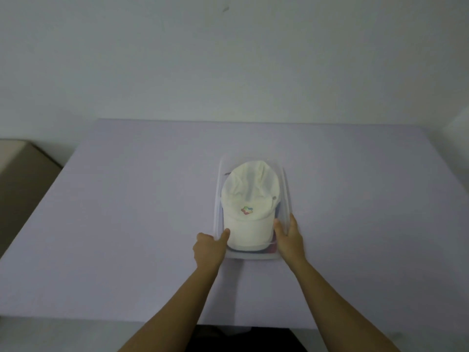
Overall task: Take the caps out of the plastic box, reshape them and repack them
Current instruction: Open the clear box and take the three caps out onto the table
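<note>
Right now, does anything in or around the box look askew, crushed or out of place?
Only the white cap: its crown is creased and sunken at the far end of the clear plastic box. Darker caps lie under it. Both hands hold the box's near corners.

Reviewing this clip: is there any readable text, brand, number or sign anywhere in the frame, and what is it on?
No readable text, number or brand anywhere in the head view.
White cap: a small multicoloured emblem on the front panel, a shape only, with no letters that can be made out.
Clear plastic box: no label visible.
Darker caps under the white one: mostly hidden, no print showing.
Table and wall: plain.
</note>
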The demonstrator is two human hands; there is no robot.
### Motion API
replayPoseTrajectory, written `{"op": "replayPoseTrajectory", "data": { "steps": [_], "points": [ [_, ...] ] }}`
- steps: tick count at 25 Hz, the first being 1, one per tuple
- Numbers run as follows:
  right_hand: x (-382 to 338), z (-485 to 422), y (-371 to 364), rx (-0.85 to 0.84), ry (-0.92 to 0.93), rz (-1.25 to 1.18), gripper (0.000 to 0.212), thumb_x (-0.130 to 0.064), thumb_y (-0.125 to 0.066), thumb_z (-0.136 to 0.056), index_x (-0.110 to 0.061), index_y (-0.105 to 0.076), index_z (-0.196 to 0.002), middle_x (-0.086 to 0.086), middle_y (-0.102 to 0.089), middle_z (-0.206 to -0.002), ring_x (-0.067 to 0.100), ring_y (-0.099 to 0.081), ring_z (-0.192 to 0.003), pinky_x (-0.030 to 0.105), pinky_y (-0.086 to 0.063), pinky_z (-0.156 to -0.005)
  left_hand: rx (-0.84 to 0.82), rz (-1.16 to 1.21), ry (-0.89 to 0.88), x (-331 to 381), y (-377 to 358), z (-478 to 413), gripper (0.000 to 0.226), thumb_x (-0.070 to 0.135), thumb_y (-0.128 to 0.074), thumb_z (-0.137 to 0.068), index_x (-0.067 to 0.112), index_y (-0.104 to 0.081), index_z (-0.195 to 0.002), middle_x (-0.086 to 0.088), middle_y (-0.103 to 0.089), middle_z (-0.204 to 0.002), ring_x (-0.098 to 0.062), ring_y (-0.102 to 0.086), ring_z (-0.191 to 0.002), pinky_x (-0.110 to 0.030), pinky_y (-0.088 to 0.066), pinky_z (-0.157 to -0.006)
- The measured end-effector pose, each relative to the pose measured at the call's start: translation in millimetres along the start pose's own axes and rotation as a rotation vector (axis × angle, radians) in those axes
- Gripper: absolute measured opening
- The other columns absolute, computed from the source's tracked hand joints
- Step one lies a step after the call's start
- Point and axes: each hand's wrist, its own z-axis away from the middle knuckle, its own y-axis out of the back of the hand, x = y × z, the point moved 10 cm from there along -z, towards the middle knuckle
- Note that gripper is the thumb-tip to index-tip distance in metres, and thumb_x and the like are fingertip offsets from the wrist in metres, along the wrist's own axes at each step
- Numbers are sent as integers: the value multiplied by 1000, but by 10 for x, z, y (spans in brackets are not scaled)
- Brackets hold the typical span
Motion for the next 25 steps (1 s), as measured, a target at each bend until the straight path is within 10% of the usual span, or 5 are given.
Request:
{"op": "replayPoseTrajectory", "data": {
  "steps": [3,17,25],
  "points": [
    [-10,10,-1,44,-1,39,62,-40,-41,-97,-15,-17,-149,13,-33,-151,31,-36,-136,38,-31,-108,-57,-78,12,17,32,-58,55,45,-67,-81,12,-34,-52,-1,-35,-51,-14,-37,-47,-25,-30,-49],
    [-2,18,-5,79,-11,69,60,-39,-36,-98,-13,-17,-149,14,-35,-150,32,-38,-134,40,-32,-108,-150,-121,-13,121,44,41,55,45,-59,-86,12,-29,-55,-1,-27,-53,-13,-28,-49,-23,-28,-48],
    [-24,23,17,35,-14,41,60,-40,-38,-97,-15,-18,-149,12,-33,-151,31,-36,-136,40,-30,-109,-151,-71,-66,203,84,76,41,45,-58,-87,6,-46,-93,-1,-46,-78,-11,-41,-65,-22,-34,-54]
  ]
}}
